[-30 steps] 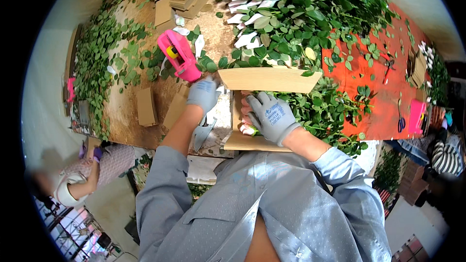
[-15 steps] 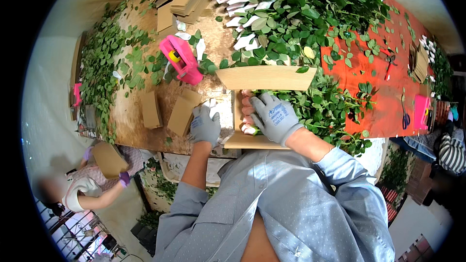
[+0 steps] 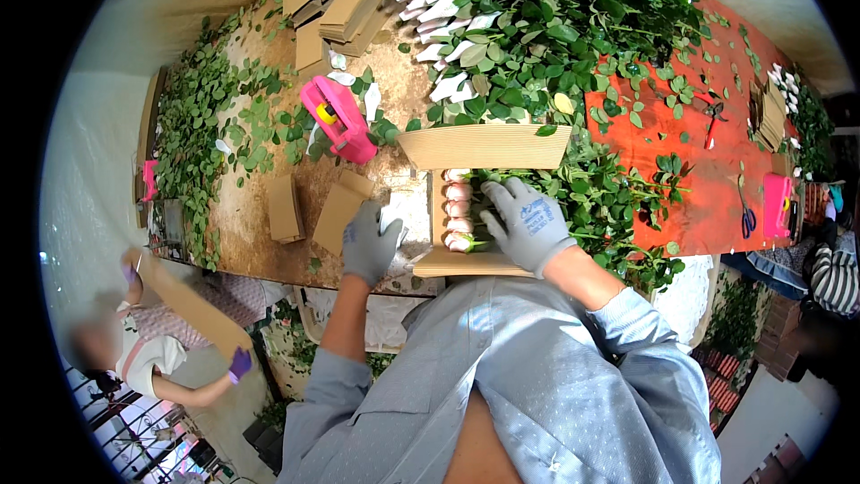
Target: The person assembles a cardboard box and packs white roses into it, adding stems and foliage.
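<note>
My right hand (image 3: 526, 222), in a grey glove, presses flat on a bunch of pink rosebuds (image 3: 458, 213) and leafy stems lying on a sheet of corrugated cardboard (image 3: 482, 147). My left hand (image 3: 368, 243), also gloved, rests on a white paper sheet (image 3: 399, 215) at the table's near edge, next to a folded cardboard piece (image 3: 339, 211). A pink tape dispenser (image 3: 339, 120) lies further back on the wooden table (image 3: 246, 220), apart from both hands.
A big heap of leafy rose stems with white wraps (image 3: 537, 27) covers the table's back. Stacked cardboard pieces (image 3: 336, 4) lie far left. An orange cloth (image 3: 708, 170) with scissors (image 3: 745, 215) lies right. A person (image 3: 152, 350) holding cardboard stands lower left.
My left hand has drawn back from beside the pink tape dispenser to the white paper at the near edge. My right hand stays on the flowers. The person lower left raised a cardboard.
</note>
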Available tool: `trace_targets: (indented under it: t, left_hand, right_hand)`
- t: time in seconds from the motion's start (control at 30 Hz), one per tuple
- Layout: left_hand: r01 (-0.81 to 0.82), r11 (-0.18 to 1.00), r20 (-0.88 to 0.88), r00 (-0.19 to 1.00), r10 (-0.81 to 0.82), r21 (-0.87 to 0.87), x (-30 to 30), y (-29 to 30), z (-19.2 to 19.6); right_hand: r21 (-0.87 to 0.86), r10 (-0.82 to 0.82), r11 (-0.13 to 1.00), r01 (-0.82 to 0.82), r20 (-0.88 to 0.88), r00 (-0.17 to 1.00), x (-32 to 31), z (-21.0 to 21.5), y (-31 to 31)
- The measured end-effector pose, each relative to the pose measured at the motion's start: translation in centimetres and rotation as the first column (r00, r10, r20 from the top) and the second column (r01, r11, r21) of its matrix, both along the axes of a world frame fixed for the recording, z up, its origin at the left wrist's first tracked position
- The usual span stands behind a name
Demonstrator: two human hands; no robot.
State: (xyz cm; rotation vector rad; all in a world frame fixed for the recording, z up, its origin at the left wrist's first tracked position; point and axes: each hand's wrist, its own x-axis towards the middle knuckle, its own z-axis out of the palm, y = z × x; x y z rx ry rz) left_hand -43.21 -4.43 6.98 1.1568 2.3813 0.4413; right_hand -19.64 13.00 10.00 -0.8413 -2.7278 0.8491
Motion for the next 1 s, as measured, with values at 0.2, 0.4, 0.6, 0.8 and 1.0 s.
trace_targets:
  t: [0.2,0.4,0.6,0.8,1.0]
  left_hand:
    - [0.259,0.896,0.35,0.928,-0.127,-0.36,-1.4,-11.1,1.9]
    - [0.134,0.644,0.102,0.991,-0.088,-0.753,-3.4,-24.2,-5.9]
    - [0.122,0.59,0.042,0.988,-0.148,-0.798,-3.5,-28.0,-7.3]
    - [0.201,0.972,0.028,0.978,-0.205,0.119,2.0,-10.9,5.5]
    - [0.754,0.64,-0.373,0.642,-0.67,0.147,9.1,-0.4,7.4]
  right_hand:
    - [-0.087,-0.022,0.996,0.026,0.042,0.999,2.4,2.6,-0.9]
    - [-0.018,0.247,0.969,-0.248,0.175,0.953,3.2,2.4,-3.9]
    - [-0.006,0.224,0.969,-0.246,0.437,0.871,2.1,2.0,-5.9]
    - [0.07,0.16,0.974,-0.218,0.471,0.868,2.9,3.1,-6.6]
    - [0.177,0.01,0.979,-0.101,0.455,0.891,2.2,0.8,-8.0]
